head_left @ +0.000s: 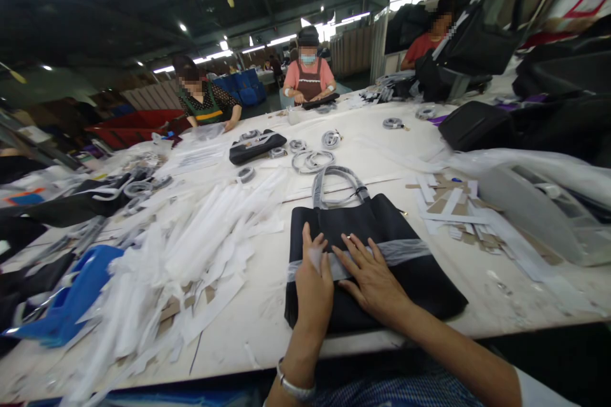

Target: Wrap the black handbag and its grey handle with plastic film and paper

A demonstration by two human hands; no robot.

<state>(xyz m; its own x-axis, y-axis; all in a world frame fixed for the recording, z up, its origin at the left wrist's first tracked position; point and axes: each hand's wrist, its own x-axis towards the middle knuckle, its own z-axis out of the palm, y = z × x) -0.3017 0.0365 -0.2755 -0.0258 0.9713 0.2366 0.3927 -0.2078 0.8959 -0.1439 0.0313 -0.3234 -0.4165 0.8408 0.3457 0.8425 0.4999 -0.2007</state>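
Note:
A black handbag [405,296] lies flat before me on the table, its wrapped handles [341,173] pointing away. A pale translucent plastic strip [408,251] runs across the bag's upper front. My left hand [312,283] is at the bag's left side, index finger pointing up, with a bit of whitish film between its thumb and curled fingers. Flat on the strip and the black front, just beside it, rests my right hand [372,276], fingers spread. My palms hide the middle of the strip.
White plastic and paper strips [191,254] are heaped to my left, near a blue plastic holder [71,299]. Cardboard scraps [458,210] lie on the right. Coiled straps [312,160] and another black bag [258,145] are farther back. Co-workers [309,73] sit across the table.

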